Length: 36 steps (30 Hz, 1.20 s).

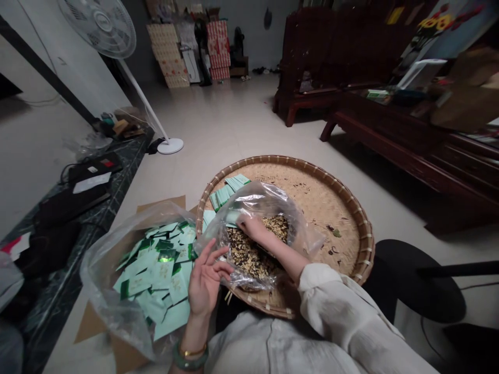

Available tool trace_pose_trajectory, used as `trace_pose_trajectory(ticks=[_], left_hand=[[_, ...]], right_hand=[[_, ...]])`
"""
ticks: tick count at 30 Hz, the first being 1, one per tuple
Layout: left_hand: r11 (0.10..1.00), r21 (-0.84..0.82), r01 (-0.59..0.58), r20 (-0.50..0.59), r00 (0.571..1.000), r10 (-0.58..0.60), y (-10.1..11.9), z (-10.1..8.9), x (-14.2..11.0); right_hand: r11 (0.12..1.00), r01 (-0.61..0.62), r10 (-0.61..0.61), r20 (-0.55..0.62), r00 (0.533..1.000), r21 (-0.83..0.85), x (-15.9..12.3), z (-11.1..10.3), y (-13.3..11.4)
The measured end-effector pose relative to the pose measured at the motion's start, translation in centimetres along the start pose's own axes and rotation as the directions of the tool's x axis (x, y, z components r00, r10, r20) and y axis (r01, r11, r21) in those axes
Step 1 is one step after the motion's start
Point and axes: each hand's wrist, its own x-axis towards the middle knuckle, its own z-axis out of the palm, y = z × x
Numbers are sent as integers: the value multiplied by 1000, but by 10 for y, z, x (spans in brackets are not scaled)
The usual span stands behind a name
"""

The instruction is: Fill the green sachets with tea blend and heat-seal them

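Note:
My right hand [252,227] reaches into a clear plastic bag [259,195] of dried, chopped yellow and dark brown plant pieces [253,254]. Its fingers are closed beside a pale green packet [233,218]; whatever they may hold is hidden. My left hand [207,275] is raised at the bag's near left side, fingers apart and palm turned up, with nothing in it. The bag rests in a round woven bamboo tray [331,208]. Bundles of pale green packets [223,196] lie along the tray's left side.
Left of the tray, a large clear bag [97,265] holds many loose green packets [159,275] over cardboard. A white standing fan [170,146] stands beyond it by a dark stone ledge [130,166]. Dark wooden furniture [351,122] fills the right; a black round base [421,280] sits nearby.

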Motion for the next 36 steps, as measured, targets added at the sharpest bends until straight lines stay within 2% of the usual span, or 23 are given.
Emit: trace_pose_trajectory(ticks=[5,8,11,13,15,16,17,19,21,23,25,27,29,33,36], left_hand=[[993,114,18,-41,999,-13,-4,5,2],[974,224,-38,-78,995,56,-12,12,3],[942,324,-90,-95,987,127,-24,18,7],[924,381,-40,-87,993,79,-31,20,11],[897,437,65,-53,998,-46,-37,23,13],[879,465,108,-34,994,-104,-38,25,13],[860,494,133,-20,990,-141,-40,26,12],[827,547,128,-9,989,-147,-41,30,11],[802,591,92,-8,994,-108,-41,34,9],[785,615,71,-5,996,-86,-41,37,8],[786,613,79,-2,995,-98,-40,39,7],[796,597,103,1,992,-130,-40,40,7],[799,590,114,7,989,-146,-40,39,7],[782,615,96,4,992,-125,-41,37,6],[782,614,109,7,990,-143,-41,37,7]], right_hand=[[990,-48,64,-118,991,131,-10,-7,-7],[967,-22,73,-195,978,254,-32,-18,-18],[919,-7,89,-188,978,394,-64,-28,-25],[736,-14,110,-99,989,676,-85,-33,-27],[612,-51,121,-29,992,789,-103,-37,-28],[592,-59,134,-25,991,804,-110,-39,-28],[599,-51,151,-50,987,799,-115,-42,-29],[687,30,148,-179,973,726,-123,-49,-30],[828,159,26,-319,947,539,-127,-56,-31],[914,276,-158,-363,918,298,-128,-61,-30],[932,338,-270,-375,887,128,-128,-61,-29],[932,359,-311,-406,859,45,-129,-59,-26],[932,361,-312,-425,850,38,-129,-56,-25],[943,325,-264,-423,867,77,-130,-56,-23],[938,344,-298,-428,853,32,-131,-56,-21]])
